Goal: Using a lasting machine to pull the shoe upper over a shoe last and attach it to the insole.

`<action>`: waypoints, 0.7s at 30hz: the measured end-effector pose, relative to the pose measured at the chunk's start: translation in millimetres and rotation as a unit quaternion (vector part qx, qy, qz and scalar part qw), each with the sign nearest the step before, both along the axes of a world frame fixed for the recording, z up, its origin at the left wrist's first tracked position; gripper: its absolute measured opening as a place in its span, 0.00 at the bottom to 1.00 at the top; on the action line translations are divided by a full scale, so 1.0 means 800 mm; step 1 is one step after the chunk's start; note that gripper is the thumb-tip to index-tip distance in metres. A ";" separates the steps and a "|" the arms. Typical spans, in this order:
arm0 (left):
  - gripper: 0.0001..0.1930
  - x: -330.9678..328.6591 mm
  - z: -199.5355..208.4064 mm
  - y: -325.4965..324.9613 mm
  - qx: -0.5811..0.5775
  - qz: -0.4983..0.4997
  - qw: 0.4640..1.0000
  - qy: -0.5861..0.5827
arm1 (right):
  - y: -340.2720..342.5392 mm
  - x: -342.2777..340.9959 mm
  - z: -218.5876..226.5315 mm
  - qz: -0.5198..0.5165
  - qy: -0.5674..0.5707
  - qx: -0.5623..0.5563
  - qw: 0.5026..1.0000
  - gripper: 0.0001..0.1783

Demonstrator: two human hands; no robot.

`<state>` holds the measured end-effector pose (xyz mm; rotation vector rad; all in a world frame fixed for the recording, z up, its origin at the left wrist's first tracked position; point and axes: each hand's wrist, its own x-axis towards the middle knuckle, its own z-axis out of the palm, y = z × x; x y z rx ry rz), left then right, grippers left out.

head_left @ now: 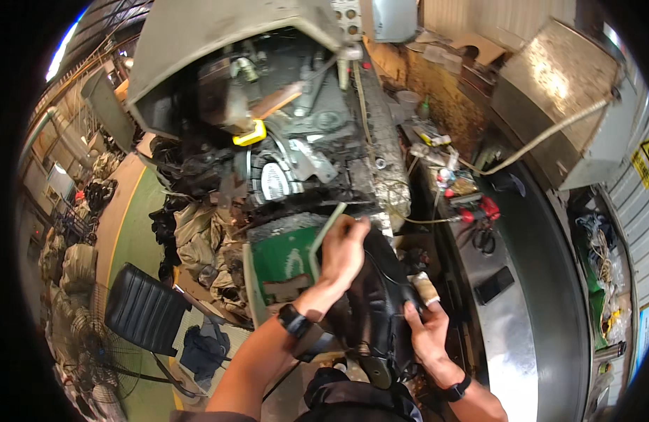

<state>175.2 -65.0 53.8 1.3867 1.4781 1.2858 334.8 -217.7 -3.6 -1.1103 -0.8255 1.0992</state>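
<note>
Black leather-look piece (pixel 382 278) seems pliable, slick; best held by 2 edges. Left hand (pixel 344 252) curled near top, hold unclear; right hand (pixel 428 333) clasps side.

Corrugated metal wall (pixel 648 218) along right edge; yellow warning sign (pixel 646 160) there; dark conveyor belt (pixel 560 309) beside shiny metal ledge (pixel 511 344); green floor (pixel 137 232) at left, edged by yellow line (pixel 125 211); black ribbed-back chair (pixel 145 308), wire-cage fan (pixel 117 369) just beside; dark roof (pixel 113 10) upper left, bright light strip (pixel 61 53) near it.
</note>
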 end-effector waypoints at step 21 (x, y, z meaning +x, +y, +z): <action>0.22 -0.264 -0.008 0.056 -0.204 0.030 0.830 -0.517 | 0.277 -0.271 0.020 0.074 0.271 -0.107 0.954 0.22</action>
